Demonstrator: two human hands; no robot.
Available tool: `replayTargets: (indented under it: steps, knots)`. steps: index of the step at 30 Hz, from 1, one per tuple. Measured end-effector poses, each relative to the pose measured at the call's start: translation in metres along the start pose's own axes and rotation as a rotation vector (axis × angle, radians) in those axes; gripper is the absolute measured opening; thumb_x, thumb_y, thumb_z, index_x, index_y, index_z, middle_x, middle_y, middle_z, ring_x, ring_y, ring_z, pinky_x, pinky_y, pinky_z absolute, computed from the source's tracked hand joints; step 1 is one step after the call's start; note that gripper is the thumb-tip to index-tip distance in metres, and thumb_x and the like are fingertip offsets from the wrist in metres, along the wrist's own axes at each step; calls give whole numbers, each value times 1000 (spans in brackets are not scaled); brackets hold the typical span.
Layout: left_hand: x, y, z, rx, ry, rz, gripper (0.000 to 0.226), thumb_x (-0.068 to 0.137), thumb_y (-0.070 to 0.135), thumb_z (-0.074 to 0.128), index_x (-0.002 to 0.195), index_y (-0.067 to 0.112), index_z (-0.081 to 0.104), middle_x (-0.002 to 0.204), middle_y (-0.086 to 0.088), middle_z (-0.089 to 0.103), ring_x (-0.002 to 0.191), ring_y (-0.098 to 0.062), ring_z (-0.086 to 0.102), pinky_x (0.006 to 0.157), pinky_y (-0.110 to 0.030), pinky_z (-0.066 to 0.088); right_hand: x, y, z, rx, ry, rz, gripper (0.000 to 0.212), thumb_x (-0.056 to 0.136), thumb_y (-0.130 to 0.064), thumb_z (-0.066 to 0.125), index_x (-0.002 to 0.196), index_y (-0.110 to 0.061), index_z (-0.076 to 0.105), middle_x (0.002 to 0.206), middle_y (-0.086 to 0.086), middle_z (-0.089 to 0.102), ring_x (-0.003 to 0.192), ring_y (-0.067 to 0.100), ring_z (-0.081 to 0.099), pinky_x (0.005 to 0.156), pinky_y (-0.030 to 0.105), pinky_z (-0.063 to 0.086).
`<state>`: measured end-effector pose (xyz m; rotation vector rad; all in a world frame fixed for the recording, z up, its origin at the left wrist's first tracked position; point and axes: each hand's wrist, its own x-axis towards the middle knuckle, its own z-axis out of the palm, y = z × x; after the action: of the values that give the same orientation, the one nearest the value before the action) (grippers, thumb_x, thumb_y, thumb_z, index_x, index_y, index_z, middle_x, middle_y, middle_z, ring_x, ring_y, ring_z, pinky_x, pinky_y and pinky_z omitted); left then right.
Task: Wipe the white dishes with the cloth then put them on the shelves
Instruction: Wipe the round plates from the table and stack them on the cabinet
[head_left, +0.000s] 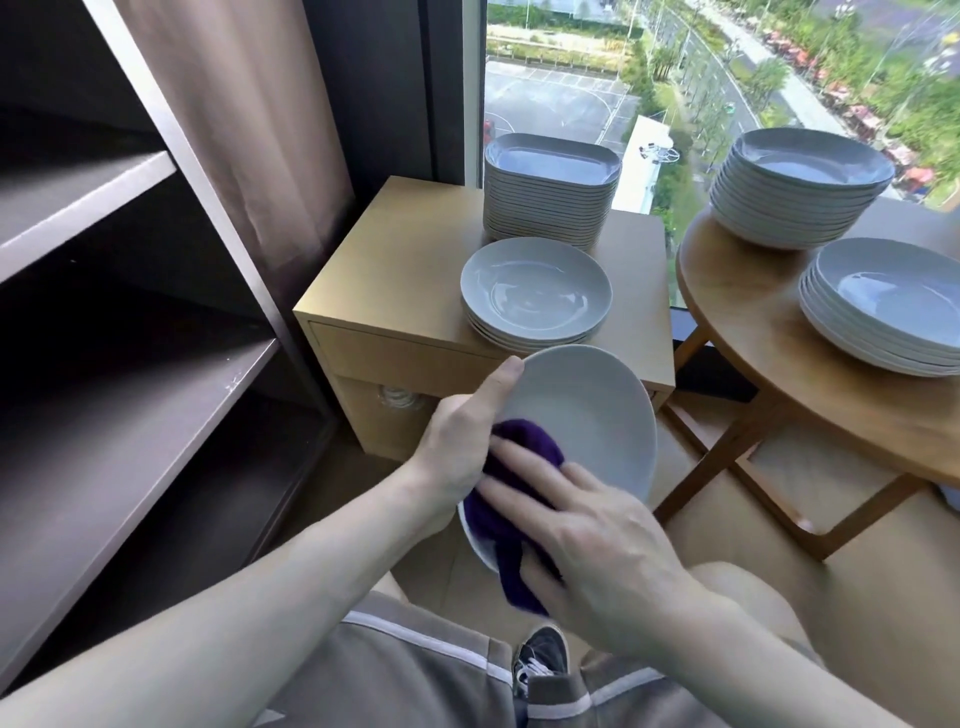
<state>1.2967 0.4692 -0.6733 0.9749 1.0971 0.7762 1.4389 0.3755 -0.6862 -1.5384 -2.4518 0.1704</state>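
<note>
Your left hand (465, 441) grips the tilted white plate (587, 421) by its rim, thumb curled over, in front of the wooden cabinet (395, 291). Your right hand (597, 540) presses the purple cloth (511, 499) into it with straight, spread fingers

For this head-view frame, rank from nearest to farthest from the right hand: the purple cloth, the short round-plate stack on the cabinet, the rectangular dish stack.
1. The purple cloth: pressed under the right hand, touching its fingers.
2. The short round-plate stack: at the cabinet front, just beyond the held plate.
3. The rectangular dish stack: behind the round stack, at the cabinet's back.
</note>
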Motion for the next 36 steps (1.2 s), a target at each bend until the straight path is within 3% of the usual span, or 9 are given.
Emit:
replayTargets:
  steps: [3, 5, 8, 12, 20, 25, 29, 32, 36]
  knots:
    - [3, 11, -10, -27, 0, -2, 67, 84, 64, 65, 112, 5, 79, 110, -17, 78, 105, -37, 75, 94, -46, 58, -2, 1, 4, -38, -113, -24, 62, 84, -33, 61, 144, -38, 47, 157, -9, 43, 95, 21, 62, 68, 34, 60]
    - [5, 18, -15, -10, 29, 15, 69, 81, 67, 66, 109, 6, 80, 107, -16, 79, 97, -33, 77, 85, -43, 59, -1, 7, 7, -52, -183, -8, 59, 88, -36, 58, 145, -41, 42, 158, -12, 38, 103, 20, 61, 74, 32, 57]
    - [7, 23, -21, -32, 79, 46, 81, 76, 70, 69, 115, 0, 76, 114, -24, 75, 107, -45, 71, 94, -54, 57, 0, 20, 10, -36, -214, 75, 54, 94, -37, 50, 145, -42, 34, 157, -15, 28, 115, 21, 55, 81, 32, 53]
    - [7, 25, -20, -30, 71, 64, 85, 76, 71, 68, 118, -2, 73, 117, -26, 74, 110, -47, 70, 102, -66, 50, 1, 38, 8, -131, -112, 223, 51, 94, -37, 53, 143, -38, 41, 152, -8, 35, 109, 19, 59, 73, 26, 46]
    - [2, 7, -6, 35, -38, 7, 87, 73, 79, 63, 112, 2, 78, 113, -20, 77, 110, -43, 71, 105, -66, 49, 11, 52, -9, -135, 215, 443, 59, 76, -26, 66, 134, -26, 56, 145, 2, 47, 97, 30, 63, 59, 34, 52]
    - [3, -3, 0, 78, -115, -6, 80, 86, 75, 54, 116, 3, 76, 116, -23, 75, 114, -45, 69, 107, -66, 47, 11, 38, -9, -117, 321, 336, 62, 77, -20, 70, 138, -19, 60, 147, 8, 49, 109, 33, 62, 72, 38, 58]
    - [4, -8, 2, 73, -162, -60, 71, 90, 74, 48, 118, 16, 78, 118, -17, 76, 115, -33, 72, 110, -54, 50, 10, 15, -8, -101, 358, 177, 54, 83, -16, 65, 137, -18, 63, 149, 11, 52, 98, 34, 64, 75, 44, 59]
    - [6, -6, -2, 43, -171, -116, 68, 89, 72, 54, 106, 11, 81, 109, -16, 78, 105, -30, 75, 96, -39, 57, 7, -1, -6, -51, 240, 13, 56, 83, -15, 59, 139, -21, 61, 155, 5, 47, 91, 33, 61, 74, 46, 56]
    - [12, 3, -12, -63, -173, -110, 63, 102, 61, 48, 124, 9, 74, 119, -21, 74, 111, -37, 71, 101, -46, 54, 0, -5, -6, -93, -31, -132, 52, 85, -29, 49, 136, -29, 58, 152, -2, 50, 89, 24, 60, 67, 38, 57]
